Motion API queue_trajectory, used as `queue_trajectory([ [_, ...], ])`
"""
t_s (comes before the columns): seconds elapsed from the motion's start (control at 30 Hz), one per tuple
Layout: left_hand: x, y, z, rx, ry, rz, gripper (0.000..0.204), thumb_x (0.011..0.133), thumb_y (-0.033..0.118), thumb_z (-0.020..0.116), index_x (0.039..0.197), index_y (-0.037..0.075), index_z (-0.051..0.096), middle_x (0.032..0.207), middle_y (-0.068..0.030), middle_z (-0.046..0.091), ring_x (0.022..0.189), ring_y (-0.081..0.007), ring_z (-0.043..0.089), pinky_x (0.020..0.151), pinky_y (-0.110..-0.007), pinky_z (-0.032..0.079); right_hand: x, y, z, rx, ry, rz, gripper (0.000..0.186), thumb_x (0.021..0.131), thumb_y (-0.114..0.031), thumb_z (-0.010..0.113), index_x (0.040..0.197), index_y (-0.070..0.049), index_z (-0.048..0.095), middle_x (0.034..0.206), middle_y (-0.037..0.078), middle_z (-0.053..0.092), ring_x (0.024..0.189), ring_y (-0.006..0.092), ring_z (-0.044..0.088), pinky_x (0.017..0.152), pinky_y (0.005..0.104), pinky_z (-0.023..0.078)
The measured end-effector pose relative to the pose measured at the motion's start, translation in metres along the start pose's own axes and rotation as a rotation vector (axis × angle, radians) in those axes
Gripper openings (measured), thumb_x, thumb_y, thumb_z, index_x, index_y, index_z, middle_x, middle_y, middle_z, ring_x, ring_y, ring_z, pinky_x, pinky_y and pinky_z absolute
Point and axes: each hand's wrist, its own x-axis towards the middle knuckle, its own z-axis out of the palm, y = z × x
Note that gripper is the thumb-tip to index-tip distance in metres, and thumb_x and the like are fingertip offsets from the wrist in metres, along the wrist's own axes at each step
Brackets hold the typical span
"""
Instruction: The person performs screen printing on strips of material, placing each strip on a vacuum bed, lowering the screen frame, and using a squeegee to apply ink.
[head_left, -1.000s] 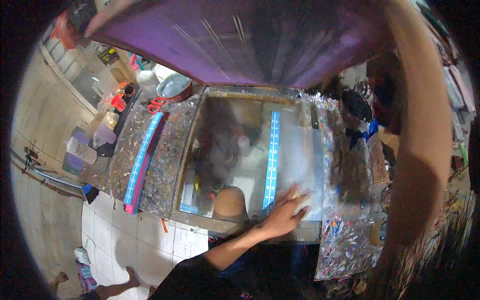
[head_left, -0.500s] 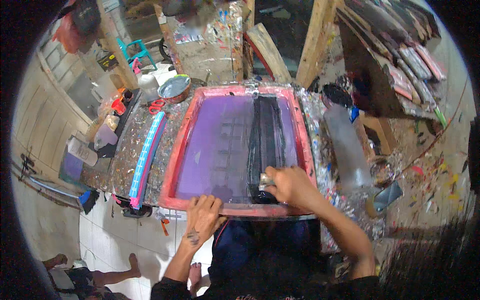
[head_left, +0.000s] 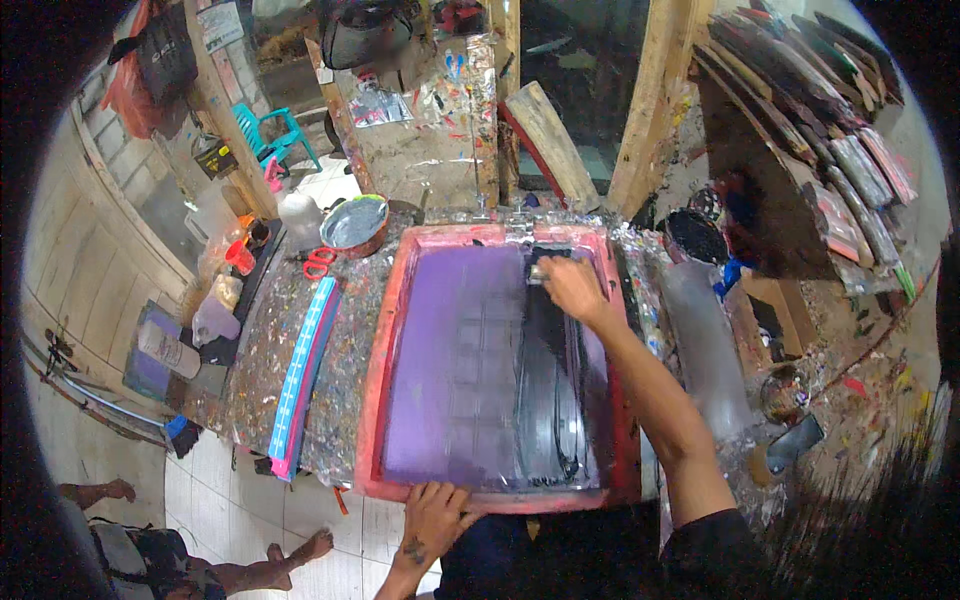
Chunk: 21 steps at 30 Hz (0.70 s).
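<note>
A screen-printing frame point(head_left: 372, 400) with red-painted wooden edges lies on the table before me, its mesh point(head_left: 440, 350) purple at left and dark at right. My left hand point(head_left: 437, 510) grips the frame's near edge, fingers bent over the rim. At the far right of the mesh, my right hand point(head_left: 572, 287) is closed round the pale grip of a squeegee point(head_left: 537, 273); its blade is mostly hidden by the hand and dark ink. A wet streak of black ink point(head_left: 548, 400) runs along the mesh from the squeegee toward me.
Left of the frame lie blue and pink strips point(head_left: 303, 375), red scissors point(head_left: 319, 263) and a bowl of grey paste point(head_left: 355, 226). At right are a dark ink tub point(head_left: 697, 236), a grey board point(head_left: 708, 350) and a tape roll point(head_left: 765, 465). Another person's legs point(head_left: 270, 570) show at lower left.
My right hand has pushed the squeegee from the near end of the mesh to the far end. My left hand stays on the near edge, while the whole view has tilted upward.
</note>
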Motion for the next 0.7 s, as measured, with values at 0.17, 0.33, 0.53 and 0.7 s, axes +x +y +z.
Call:
queue_trajectory([
  [0.17,-0.01,-0.014,0.022,-0.07,0.028,-0.03,0.041,0.076,0.037,0.084,0.105,0.011,0.071,0.095,-0.0032,0.062,0.096,-0.0258,0.06,0.088,-0.042,0.044,-0.002,0.031,0.004,0.264,-0.314,-0.158,0.024,0.088,-0.019,0.07,0.109,-0.011,0.062,0.095,0.017,0.07,0.09,0.0415,0.07,0.081,0.0526,0.055],
  [0.33,-0.028,-0.028,0.054,-0.065,0.002,0.002,0.048,0.073,0.042,0.084,0.109,0.013,0.071,0.094,-0.0019,0.061,0.094,-0.0239,0.058,0.085,-0.042,0.043,0.044,0.047,-0.005,0.262,-0.221,-0.138,0.024,0.087,-0.017,0.068,0.109,-0.008,0.063,0.101,0.021,0.072,0.095,0.0433,0.069,0.082,0.0531,0.054],
  [0.53,-0.041,-0.035,0.076,-0.09,-0.157,-0.086,0.051,0.085,0.042,0.075,0.125,0.011,0.067,0.12,-0.014,0.062,0.116,-0.0349,0.055,0.104,-0.058,0.037,0.082,0.078,0.04,0.132,-0.273,-0.027,0.04,0.087,-0.012,0.064,0.125,-0.004,0.054,0.104,0.026,0.069,0.098,0.0452,0.068,0.083,0.0539,0.055],
  [0.7,-0.026,-0.024,0.043,-0.103,-0.073,-0.068,0.045,0.079,0.036,0.08,0.113,0.009,0.069,0.106,-0.0107,0.061,0.105,-0.032,0.058,0.095,-0.051,0.04,-0.033,0.021,-0.011,0.39,-0.335,-0.191,0.033,0.087,-0.011,0.064,0.116,-0.002,0.051,0.099,0.022,0.068,0.094,0.0466,0.067,0.078,0.0575,0.052],
])
